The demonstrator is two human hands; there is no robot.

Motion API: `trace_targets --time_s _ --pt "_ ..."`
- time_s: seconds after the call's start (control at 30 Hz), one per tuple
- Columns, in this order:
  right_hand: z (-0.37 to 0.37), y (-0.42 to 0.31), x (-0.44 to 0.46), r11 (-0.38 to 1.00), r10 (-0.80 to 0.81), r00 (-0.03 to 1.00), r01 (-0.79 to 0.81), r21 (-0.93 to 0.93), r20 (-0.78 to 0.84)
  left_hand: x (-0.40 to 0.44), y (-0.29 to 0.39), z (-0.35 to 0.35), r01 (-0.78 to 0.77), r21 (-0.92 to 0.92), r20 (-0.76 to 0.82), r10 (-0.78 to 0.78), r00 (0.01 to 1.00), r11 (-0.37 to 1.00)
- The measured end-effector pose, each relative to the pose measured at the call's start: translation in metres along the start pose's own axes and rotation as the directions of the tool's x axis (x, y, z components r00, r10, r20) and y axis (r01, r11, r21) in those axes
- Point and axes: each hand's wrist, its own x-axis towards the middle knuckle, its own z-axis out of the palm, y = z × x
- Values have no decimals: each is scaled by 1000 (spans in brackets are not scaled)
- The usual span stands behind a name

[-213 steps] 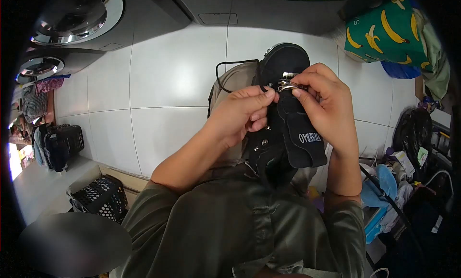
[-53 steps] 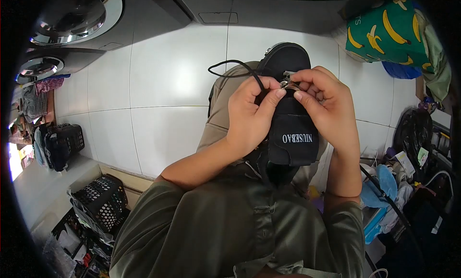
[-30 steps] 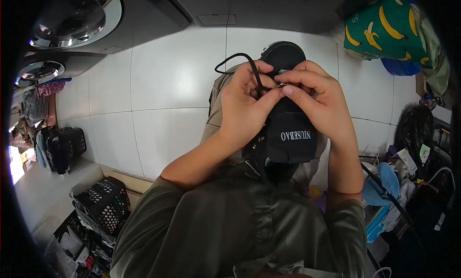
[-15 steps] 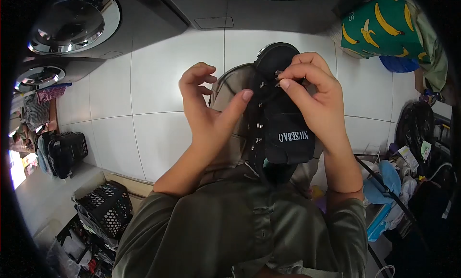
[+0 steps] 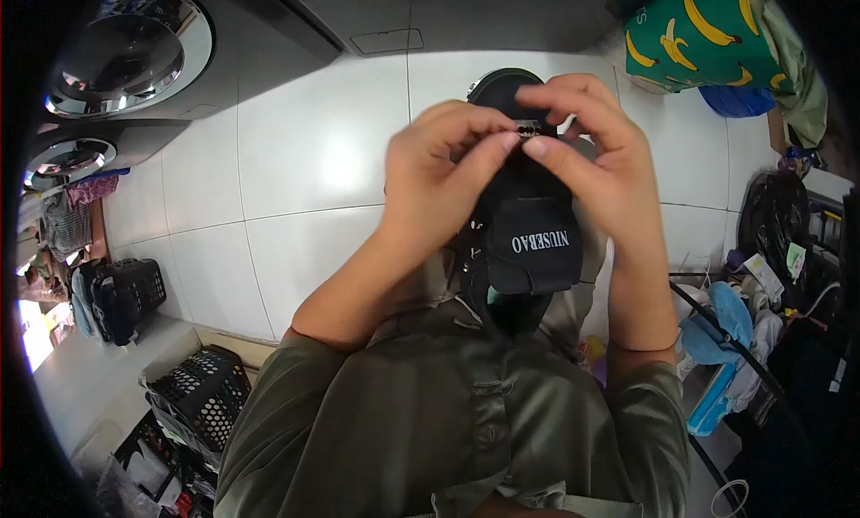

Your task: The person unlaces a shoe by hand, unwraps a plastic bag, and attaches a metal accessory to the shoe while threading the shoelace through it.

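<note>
— How's the light?
— Bright, with a glare patch on the white tiled floor [image 5: 313,160] and a blown-out glow at the far left
— And sharpness?
— The right hand [image 5: 596,155] shows slight motion blur; fisheye distortion bends the edges into black corners

Compared with the previous observation, we note that the left hand [image 5: 443,164] has come in from open air beside the boot [image 5: 528,240]; its thumb and forefinger now pinch at a small metal piece [image 5: 528,128]. The right hand [image 5: 596,151] has opened: its forefinger, earlier closed toward the thumb, is now raised and apart from it. We record that the black cord loop, formerly standing out left of the boot, has gone from that spot. Relative to our first picture, the lettered flap [image 5: 535,240] has gone from skewed to nearly straight.
</note>
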Motion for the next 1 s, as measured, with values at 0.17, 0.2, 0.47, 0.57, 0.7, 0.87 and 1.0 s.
trace_targets --time_s 0.17,0.2,0.47,0.57,0.7,0.87,1.0 --pt "-12 32 -10 983 141 963 -163 79 229 4 -5 -10 125 -233 -20 -133 991 964" --pt "-8 32 -10 986 145 968 -159 52 203 4 -4 -10 141 -222 1 -144 990 965" --pt "-4 38 -5 982 141 967 -163 90 214 5 -7 -8 111 -202 33 -107 994 973" --pt "-2 34 -3 991 97 966 -115 66 239 6 -5 -8 107 -241 20 -105 994 965" --pt "-5 27 3 996 39 977 -22 -85 211 9 1 -19 40 -409 -40 -61 997 912" --pt "-8 21 8 970 244 936 -235 -64 252 -6 30 -97 -255 -406 -188 193 963 877" --pt "-9 22 8 986 165 951 -153 -64 263 -48 85 -211 -271 -721 -172 214 962 638"
